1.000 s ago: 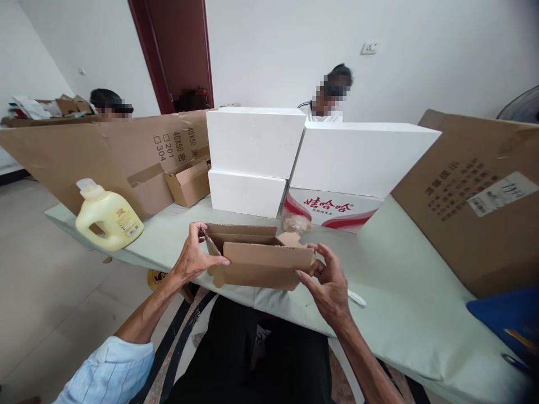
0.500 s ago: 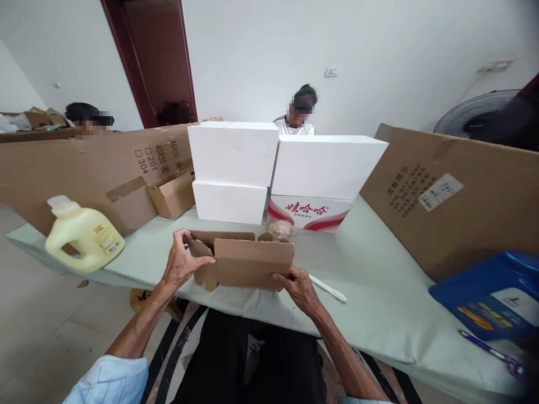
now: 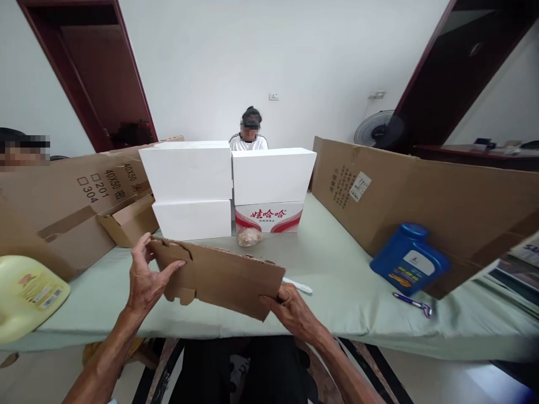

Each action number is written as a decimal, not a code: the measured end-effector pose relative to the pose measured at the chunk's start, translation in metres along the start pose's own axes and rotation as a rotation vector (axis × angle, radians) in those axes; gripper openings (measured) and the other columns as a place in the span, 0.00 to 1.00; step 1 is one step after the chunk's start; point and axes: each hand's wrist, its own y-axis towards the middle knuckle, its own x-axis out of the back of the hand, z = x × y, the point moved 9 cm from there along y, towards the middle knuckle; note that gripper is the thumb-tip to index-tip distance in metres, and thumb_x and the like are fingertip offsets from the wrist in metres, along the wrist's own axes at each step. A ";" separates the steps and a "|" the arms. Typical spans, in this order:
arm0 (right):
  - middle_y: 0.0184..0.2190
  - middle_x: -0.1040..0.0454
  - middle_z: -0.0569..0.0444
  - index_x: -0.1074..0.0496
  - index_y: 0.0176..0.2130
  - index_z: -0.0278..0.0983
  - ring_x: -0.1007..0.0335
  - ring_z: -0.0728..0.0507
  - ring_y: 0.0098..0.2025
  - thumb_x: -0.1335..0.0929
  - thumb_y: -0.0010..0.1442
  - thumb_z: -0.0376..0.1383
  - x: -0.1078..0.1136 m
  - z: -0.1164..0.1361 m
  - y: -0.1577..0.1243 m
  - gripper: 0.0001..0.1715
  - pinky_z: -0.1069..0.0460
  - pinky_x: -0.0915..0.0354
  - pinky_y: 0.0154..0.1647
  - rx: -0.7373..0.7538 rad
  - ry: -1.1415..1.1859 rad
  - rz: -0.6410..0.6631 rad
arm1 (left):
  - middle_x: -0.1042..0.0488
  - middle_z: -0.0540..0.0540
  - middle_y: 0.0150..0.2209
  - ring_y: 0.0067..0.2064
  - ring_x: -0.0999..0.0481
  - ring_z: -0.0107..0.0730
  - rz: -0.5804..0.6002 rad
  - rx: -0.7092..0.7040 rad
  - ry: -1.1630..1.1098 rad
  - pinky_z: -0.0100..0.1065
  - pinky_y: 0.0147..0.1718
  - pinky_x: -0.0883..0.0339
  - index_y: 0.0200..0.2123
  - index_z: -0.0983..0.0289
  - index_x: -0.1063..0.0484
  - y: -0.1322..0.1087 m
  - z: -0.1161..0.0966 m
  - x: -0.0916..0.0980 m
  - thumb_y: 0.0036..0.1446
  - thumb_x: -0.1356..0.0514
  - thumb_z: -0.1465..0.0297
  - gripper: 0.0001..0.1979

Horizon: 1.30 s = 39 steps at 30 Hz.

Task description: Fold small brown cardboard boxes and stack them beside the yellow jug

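Cardboard box (image 3: 219, 278) flat, tilted over desk (image 3: 337, 269) | we find left hand (image 3: 145, 278) clamping one end | right hand (image 3: 290, 306) gripping lower corner, steadying it

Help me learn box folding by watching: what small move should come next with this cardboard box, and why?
Probably lower the cardboard box level onto the table. It hangs tilted over the near edge, left end higher, pinched by the left hand at one end and the right hand under the other; resting it would likely steady it.
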 end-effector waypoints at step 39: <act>0.56 0.22 0.39 0.22 0.61 0.37 0.25 0.34 0.55 0.35 0.70 0.43 0.229 -0.284 0.112 0.26 0.48 0.36 0.49 -0.771 -0.733 -0.561 | 0.22 0.52 0.33 0.36 0.21 0.37 0.383 -0.214 0.228 0.36 0.38 0.30 0.37 0.58 0.22 -0.180 0.060 -0.123 0.74 0.44 0.59 0.15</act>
